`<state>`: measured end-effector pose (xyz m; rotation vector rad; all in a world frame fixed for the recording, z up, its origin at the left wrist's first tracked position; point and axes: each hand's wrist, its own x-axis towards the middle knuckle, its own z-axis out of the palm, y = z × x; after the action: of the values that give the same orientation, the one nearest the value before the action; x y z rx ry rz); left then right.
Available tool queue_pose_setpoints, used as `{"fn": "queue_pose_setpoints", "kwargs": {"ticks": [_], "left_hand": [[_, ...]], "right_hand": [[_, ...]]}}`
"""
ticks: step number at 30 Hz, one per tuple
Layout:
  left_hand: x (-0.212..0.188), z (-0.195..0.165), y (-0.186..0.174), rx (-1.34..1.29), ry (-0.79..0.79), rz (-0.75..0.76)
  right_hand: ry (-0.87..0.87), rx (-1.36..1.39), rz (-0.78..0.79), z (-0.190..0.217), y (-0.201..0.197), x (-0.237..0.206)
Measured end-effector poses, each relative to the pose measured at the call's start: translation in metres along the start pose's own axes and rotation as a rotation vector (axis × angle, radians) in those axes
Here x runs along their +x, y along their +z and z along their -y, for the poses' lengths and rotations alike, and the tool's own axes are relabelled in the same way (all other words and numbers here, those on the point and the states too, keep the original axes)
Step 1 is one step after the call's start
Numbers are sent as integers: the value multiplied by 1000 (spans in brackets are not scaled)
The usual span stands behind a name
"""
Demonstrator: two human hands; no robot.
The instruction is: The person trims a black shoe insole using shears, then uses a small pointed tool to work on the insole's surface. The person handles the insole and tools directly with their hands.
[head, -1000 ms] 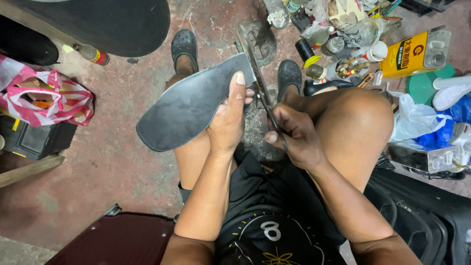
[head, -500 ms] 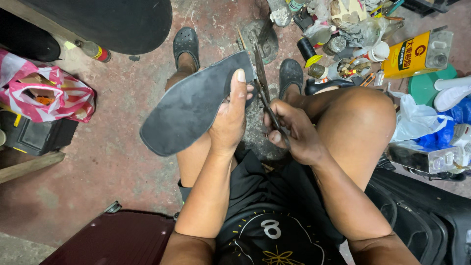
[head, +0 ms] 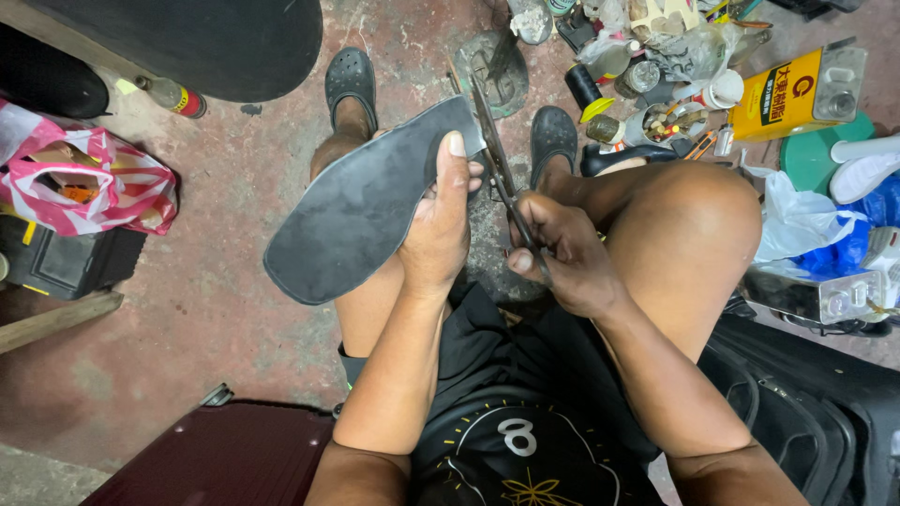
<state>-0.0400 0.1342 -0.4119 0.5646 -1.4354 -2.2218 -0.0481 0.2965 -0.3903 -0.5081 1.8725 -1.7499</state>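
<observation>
My left hand (head: 439, 225) grips a flat, dark grey shoe-sole cutout (head: 361, 206) at its narrow end, thumb on top, holding it above my left thigh. My right hand (head: 562, 253) is closed around the handles of a pair of long scissors (head: 497, 164). The blades point away from me and meet the right edge of the sole beside my left fingertips. Both my feet wear dark clogs (head: 349, 80) on the stained concrete floor.
A yellow rectangular can (head: 797, 89), bottles, small tins and plastic bags crowd the floor at the upper right. A pink-and-white striped bag (head: 89, 183) and a black box lie left. A dark round tabletop (head: 197, 42) is at top left; a maroon case (head: 225, 459) sits below.
The sole has shifted slightly up and right in my left hand, and the scissors have moved further along its edge. My right hand stays closed on the handles.
</observation>
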Motion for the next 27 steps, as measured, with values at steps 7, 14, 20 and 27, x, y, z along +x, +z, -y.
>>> {"fn": "queue_pose_setpoints", "kwargs": {"ticks": [7, 14, 20, 27], "left_hand": [[-3, 3, 2, 24, 2, -21], [-1, 7, 0, -1, 27, -1], [12, -16, -21, 12, 31, -48], [22, -40, -42, -149, 255, 22]], "right_hand": [[19, 10, -31, -3, -3, -8], [41, -18, -75, -9, 3, -3], [-49, 242, -430, -8, -45, -26], [-55, 21, -838, -18, -155, -110]]}}
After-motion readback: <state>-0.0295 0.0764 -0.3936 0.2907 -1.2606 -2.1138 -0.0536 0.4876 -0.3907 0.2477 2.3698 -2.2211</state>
